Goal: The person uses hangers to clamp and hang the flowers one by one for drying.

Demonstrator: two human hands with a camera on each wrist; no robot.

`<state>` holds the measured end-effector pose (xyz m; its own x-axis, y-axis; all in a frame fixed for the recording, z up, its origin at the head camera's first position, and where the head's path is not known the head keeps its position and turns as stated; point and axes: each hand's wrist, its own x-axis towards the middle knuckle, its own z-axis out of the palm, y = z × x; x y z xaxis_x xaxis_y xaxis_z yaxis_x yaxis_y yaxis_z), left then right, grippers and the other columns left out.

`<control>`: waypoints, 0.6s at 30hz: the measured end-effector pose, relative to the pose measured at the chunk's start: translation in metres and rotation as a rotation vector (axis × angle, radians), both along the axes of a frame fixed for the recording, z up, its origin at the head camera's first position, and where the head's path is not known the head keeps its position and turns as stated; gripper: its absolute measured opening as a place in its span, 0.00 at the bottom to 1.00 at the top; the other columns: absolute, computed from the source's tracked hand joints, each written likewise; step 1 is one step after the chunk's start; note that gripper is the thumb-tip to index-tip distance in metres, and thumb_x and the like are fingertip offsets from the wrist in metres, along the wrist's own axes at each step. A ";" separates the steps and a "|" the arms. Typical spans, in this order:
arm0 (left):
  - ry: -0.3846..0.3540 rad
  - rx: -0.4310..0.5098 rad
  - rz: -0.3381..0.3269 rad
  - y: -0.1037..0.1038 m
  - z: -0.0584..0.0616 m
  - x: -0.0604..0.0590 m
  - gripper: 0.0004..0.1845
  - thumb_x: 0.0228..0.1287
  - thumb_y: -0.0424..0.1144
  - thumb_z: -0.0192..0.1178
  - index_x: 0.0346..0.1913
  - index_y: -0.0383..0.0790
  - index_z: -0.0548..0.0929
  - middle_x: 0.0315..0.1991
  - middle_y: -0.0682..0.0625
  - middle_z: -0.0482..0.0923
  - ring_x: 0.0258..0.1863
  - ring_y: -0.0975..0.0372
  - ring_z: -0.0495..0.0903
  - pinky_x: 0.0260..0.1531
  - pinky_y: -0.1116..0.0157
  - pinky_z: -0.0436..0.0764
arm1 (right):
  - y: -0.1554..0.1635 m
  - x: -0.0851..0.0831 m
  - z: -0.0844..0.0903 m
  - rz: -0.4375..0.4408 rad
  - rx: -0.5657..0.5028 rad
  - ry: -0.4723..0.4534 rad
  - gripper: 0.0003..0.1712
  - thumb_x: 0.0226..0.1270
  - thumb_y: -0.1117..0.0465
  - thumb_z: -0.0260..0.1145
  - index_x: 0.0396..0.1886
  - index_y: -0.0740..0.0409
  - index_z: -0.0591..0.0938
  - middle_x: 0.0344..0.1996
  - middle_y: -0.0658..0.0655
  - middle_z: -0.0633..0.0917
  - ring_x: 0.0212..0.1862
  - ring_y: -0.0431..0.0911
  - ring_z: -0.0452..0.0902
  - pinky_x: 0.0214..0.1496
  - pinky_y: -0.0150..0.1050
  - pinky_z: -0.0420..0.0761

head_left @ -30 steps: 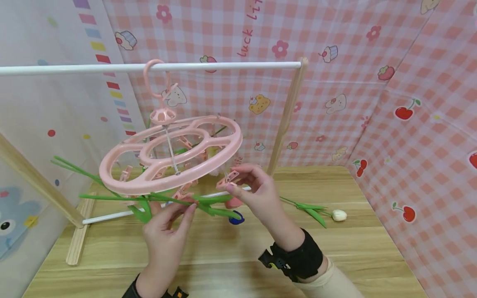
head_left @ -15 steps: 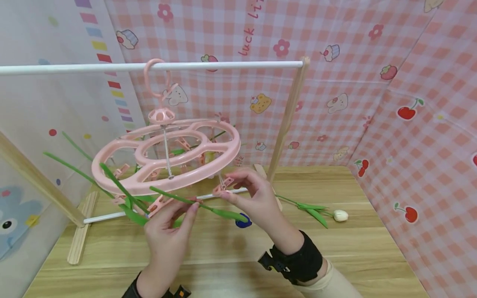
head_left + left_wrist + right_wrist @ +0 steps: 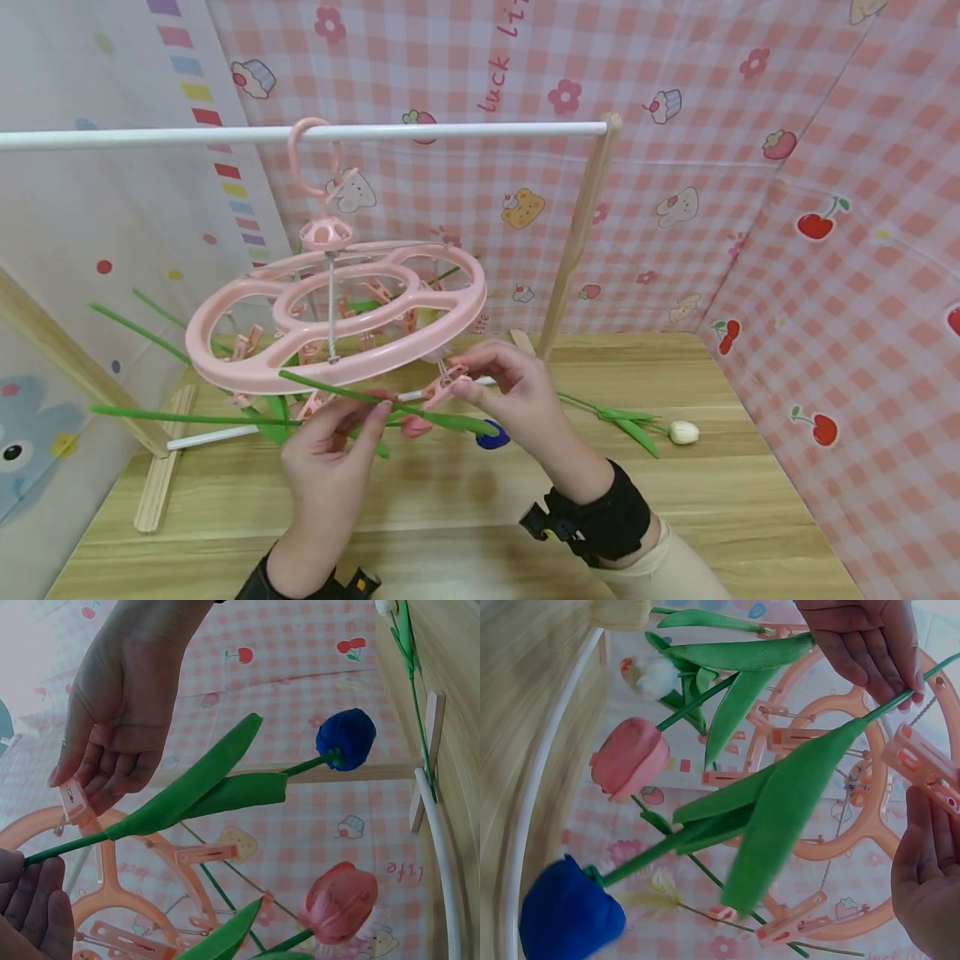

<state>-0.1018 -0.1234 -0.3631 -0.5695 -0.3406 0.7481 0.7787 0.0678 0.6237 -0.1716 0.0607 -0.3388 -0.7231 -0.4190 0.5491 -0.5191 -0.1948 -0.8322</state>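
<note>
Green stem [image 3: 352, 398] is pinched at its end by the left hand [image 3: 330, 454], lying level toward the peg [image 3: 442, 387] squeezed in right hand [image 3: 510, 392] fingers just beside it.

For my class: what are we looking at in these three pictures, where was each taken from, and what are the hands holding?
A person works with bare hands; no machine. The wide picture comes from a head camera, the two close ones from wrist cameras. A pink round clip hanger hangs from a white rail. The left hand pinches the green stem of a blue tulip. The right hand pinches a pink clip beside that stem. A white tulip lies on the wooden table.
</note>
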 end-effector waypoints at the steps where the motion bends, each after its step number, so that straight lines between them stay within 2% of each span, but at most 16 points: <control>1: 0.007 0.006 -0.009 0.000 0.000 0.000 0.06 0.48 0.11 0.60 0.31 0.18 0.79 0.34 0.48 0.86 0.35 0.63 0.85 0.39 0.71 0.84 | 0.000 0.000 0.000 0.007 -0.005 -0.014 0.22 0.60 0.56 0.68 0.41 0.73 0.79 0.39 0.55 0.83 0.44 0.40 0.81 0.51 0.36 0.82; 6: 0.034 0.015 -0.035 -0.002 0.001 0.000 0.06 0.50 0.12 0.59 0.32 0.17 0.79 0.34 0.48 0.86 0.35 0.63 0.85 0.40 0.71 0.84 | -0.001 -0.001 0.000 0.038 -0.012 -0.085 0.23 0.60 0.56 0.68 0.41 0.75 0.78 0.38 0.47 0.83 0.42 0.39 0.81 0.45 0.31 0.83; 10: 0.028 0.020 -0.034 -0.002 0.002 0.001 0.06 0.50 0.12 0.59 0.33 0.17 0.80 0.35 0.47 0.86 0.35 0.62 0.85 0.40 0.71 0.84 | -0.002 -0.002 0.000 0.057 -0.017 -0.134 0.26 0.58 0.53 0.69 0.40 0.76 0.77 0.37 0.46 0.84 0.39 0.38 0.81 0.40 0.28 0.82; 18: 0.057 0.025 -0.023 -0.003 0.002 0.001 0.05 0.49 0.12 0.60 0.32 0.16 0.79 0.34 0.46 0.86 0.35 0.62 0.85 0.40 0.71 0.84 | -0.004 -0.001 -0.003 0.100 -0.051 -0.196 0.28 0.58 0.54 0.69 0.40 0.79 0.75 0.37 0.46 0.85 0.38 0.37 0.81 0.39 0.27 0.82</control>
<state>-0.1006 -0.1263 -0.3609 -0.5345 -0.3471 0.7706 0.8139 0.0344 0.5800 -0.1729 0.0564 -0.3413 -0.7743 -0.4692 0.4247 -0.3247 -0.2814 -0.9030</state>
